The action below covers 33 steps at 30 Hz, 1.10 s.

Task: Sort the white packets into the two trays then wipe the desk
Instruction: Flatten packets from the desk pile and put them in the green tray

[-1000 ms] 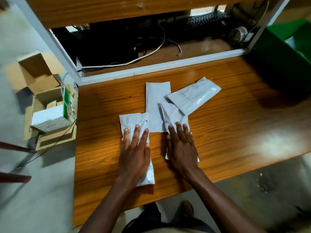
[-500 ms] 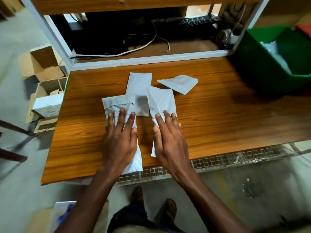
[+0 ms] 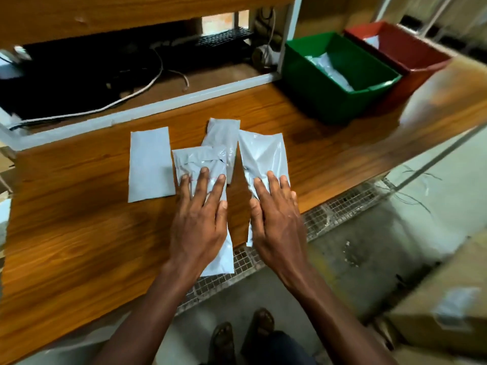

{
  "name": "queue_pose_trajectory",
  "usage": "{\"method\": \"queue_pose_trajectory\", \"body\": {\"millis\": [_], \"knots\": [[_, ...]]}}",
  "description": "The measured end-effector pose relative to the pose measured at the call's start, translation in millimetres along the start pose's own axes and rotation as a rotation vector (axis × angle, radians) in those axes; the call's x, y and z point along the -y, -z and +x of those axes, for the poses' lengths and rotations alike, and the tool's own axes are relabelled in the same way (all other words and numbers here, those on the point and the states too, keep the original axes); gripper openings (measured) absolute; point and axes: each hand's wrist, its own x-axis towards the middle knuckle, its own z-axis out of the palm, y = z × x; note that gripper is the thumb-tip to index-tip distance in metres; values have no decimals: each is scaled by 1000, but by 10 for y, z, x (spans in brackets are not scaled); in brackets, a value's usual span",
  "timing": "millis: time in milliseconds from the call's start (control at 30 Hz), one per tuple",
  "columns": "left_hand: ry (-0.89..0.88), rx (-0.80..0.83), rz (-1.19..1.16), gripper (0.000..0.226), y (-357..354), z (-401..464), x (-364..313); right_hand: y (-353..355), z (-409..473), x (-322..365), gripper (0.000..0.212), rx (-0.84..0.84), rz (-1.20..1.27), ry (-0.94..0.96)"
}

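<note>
Several white packets lie on the wooden desk (image 3: 79,233). My left hand (image 3: 200,219) lies flat, fingers spread, on one packet (image 3: 200,162) that hangs over the desk's front edge. My right hand (image 3: 274,214) presses flat on another packet (image 3: 261,151) just to the right. A flat packet (image 3: 150,164) lies free to the left, and a fourth (image 3: 224,133) sits behind, partly under the others. A green tray (image 3: 329,96) and a red tray (image 3: 421,61) stand at the back right, each holding white packets.
A low shelf with a white frame (image 3: 163,106) runs along the desk's back, holding cables and a black keyboard (image 3: 224,38). A wire mesh rack (image 3: 329,214) shows below the front edge. Cardboard boxes (image 3: 448,312) stand on the floor at the right.
Both hands have slid their packets toward the desk's front edge and a little apart. My view has swung right, bringing the green and red trays into sight.
</note>
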Motion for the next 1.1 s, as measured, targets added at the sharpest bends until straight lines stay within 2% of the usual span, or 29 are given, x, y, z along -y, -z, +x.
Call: {"method": "queue_pose_trajectory", "body": {"millis": [233, 467, 767, 1100], "knots": [[-179, 74, -61, 57, -293, 281, -794, 418, 15, -758, 51, -110, -81, -140], [-300, 100, -77, 57, -841, 678, -2036, 1141, 148, -1957, 51, -206, -96, -237], [-291, 74, -124, 58, -1237, 1276, -3307, 1978, 621, -3080, 50, -262, -137, -194], [-131, -71, -139, 59, -1453, 2510, -3623, 2024, 2150, -3584, 50, -168, -77, 35]]}}
